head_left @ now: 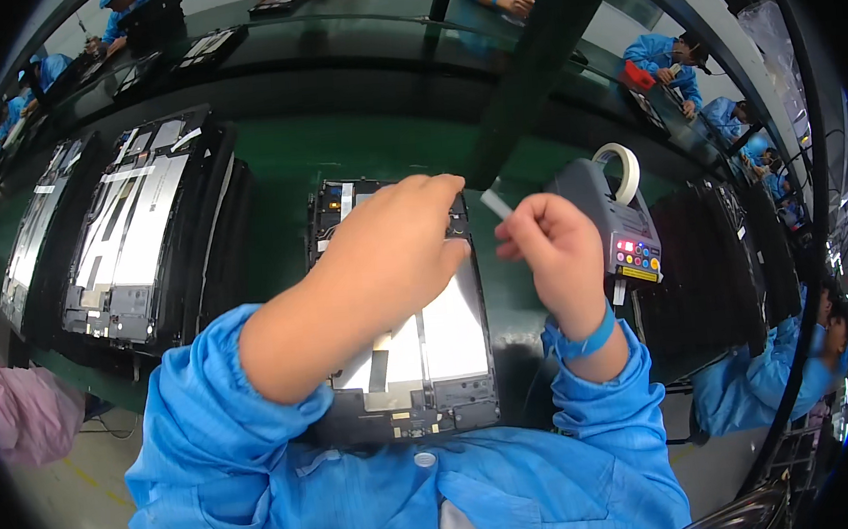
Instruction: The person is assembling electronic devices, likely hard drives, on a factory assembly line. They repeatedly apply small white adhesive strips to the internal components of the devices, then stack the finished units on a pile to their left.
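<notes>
Before me on the green table lies an open flat electronic device [458, 331], black-framed with silvery panels and a dark board along its near edge. My left hand [398, 237] rests over its far part, with thumb and fingers apart, covering much of that end. To the right of the device, my right hand [555, 241] pinches a short whitish strip of tape [495, 203] between thumb and forefinger. The strip points up and left, apart from the device. A blue band circles my right wrist.
A grey tape dispenser [609, 214] with a tape roll [618, 172] and lit buttons stands right of my right hand. Stacks of similar devices [150, 220] are on the left, and a dark stack [704, 265] on the right. A dark post [529, 80] rises beyond. Several people work around.
</notes>
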{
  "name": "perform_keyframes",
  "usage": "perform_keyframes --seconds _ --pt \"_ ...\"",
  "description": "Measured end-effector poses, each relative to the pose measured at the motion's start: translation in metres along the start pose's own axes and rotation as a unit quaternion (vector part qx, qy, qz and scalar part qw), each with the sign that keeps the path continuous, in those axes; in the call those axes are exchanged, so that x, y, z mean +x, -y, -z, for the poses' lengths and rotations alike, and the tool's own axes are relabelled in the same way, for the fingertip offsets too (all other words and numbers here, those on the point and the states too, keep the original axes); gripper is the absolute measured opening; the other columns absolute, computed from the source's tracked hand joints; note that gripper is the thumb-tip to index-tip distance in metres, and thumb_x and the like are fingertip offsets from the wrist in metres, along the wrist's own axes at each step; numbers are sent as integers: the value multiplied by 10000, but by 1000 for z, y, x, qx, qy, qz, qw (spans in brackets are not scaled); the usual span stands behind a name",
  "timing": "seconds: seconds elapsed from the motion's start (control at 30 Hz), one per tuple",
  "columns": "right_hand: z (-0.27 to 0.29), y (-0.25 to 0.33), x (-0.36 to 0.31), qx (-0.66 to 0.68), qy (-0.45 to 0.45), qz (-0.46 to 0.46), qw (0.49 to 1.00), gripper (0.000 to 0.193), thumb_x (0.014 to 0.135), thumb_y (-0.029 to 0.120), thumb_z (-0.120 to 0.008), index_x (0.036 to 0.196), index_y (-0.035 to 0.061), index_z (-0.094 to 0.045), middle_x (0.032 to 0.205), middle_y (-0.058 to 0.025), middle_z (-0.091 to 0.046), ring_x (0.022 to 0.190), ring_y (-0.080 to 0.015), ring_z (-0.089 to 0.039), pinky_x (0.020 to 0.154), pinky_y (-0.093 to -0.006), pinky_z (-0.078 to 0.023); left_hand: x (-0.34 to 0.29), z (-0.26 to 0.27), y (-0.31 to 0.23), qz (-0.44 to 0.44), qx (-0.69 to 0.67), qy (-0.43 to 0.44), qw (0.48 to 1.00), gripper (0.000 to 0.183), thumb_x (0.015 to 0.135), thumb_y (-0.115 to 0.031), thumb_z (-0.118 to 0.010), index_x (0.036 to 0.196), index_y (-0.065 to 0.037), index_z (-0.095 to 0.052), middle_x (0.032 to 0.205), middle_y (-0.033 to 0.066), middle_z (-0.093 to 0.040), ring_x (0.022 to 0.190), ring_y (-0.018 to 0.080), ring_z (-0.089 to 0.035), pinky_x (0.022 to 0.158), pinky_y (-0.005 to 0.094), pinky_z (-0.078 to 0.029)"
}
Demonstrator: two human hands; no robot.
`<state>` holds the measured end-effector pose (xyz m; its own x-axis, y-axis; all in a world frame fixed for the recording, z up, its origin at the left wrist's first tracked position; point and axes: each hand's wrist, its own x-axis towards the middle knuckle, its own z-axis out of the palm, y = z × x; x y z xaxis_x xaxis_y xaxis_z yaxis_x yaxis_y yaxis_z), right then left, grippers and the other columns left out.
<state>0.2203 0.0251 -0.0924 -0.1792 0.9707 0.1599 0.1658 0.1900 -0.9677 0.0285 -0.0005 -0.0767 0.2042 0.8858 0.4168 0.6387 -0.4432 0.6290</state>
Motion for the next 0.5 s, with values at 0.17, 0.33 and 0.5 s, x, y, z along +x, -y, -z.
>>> perform_keyframes --seconds 0.17,0.33,0.5 --pt "-3 -34 33 78 -21 -34 996 231 881 123 -609 1055 -1 -522 921 -62 -608 815 -121 -578 728 -248 -475 17 -16 21 -106 192 81 972 238 730 -112 -655 952 -43 -706 903 96 -591 915 271 -562 822 375 -472" --pt "-22 -52 53 11 18 -50 999 461 822 132 -673 1180 -20 -424 1054 -122 -540 935 -161 -558 803 -283 -476 11 -16 26 -116 207 56 970 227 723 -121 -673 937 -57 -716 897 83 -585 924 262 -544 823 374 -466" --pt "-24 -52 61 108 102 -136 979 421 779 13 -634 1139 -23 -418 1017 -96 -564 906 -150 -567 775 -258 -461 6 -15 30 -131 199 58 970 227 721 -155 -695 937 -92 -722 892 76 -581 925 255 -539 822 380 -457"
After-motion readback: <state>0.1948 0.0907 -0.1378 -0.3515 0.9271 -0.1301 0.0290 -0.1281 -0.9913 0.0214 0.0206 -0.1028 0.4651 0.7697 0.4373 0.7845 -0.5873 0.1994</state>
